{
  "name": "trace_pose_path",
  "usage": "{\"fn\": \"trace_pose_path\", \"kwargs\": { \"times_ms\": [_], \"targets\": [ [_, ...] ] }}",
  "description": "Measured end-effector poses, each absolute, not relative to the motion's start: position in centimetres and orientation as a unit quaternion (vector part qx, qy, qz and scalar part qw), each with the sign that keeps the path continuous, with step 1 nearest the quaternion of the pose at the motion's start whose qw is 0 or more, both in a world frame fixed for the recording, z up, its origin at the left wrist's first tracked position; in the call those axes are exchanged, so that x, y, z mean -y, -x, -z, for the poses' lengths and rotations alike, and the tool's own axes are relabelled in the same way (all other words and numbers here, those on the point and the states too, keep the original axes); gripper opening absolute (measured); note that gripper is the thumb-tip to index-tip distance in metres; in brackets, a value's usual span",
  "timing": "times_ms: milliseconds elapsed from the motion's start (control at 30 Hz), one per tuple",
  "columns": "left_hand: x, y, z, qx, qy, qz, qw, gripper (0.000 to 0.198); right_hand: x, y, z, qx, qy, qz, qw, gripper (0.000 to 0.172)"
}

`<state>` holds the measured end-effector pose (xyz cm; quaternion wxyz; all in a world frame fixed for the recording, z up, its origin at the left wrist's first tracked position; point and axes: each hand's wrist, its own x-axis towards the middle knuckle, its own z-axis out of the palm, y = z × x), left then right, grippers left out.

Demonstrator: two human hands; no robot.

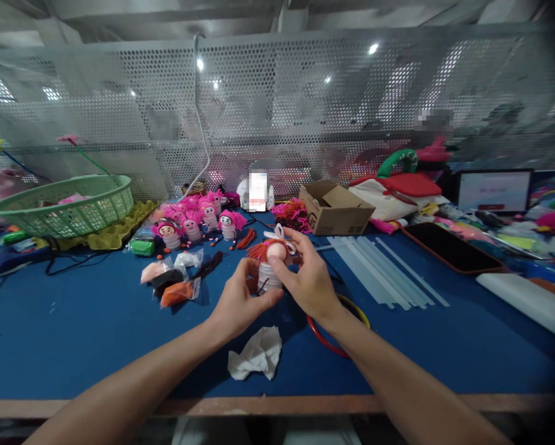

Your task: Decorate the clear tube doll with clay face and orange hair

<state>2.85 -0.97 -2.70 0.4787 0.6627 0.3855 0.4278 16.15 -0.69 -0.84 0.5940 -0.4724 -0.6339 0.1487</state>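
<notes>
Over the blue tabletop (120, 346), both hands (312, 281) grip a small orange-haired doll (267, 278).

Doll (269, 278) partly covered by the left hand (241, 293) and right hand (312, 278)
The right forearm (379, 355) hides part of the red-and-yellow ring (321, 340); writing on the monitor (494, 188) is blurred; both forearms run off the lower edge.

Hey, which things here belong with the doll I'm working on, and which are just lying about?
Likely part of the job:
- red-haired doll you're holding
- pink-haired dolls
- small bagged packets

Seemingly just lying about:
- green basket
- cardboard box
- crumpled white tissue
</notes>
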Motion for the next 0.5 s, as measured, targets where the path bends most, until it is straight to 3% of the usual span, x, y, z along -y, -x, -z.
{"fn": "trace_pose_path", "kwargs": {
  "times_ms": [500],
  "targets": [
    [0.91, -3.14, 2.26, -0.332, -0.597, -0.442, 0.58, 0.041, 0.6, -16.63, 0.66, 0.623, 0.448, -0.216, 0.604, 0.04]
  ]
}}
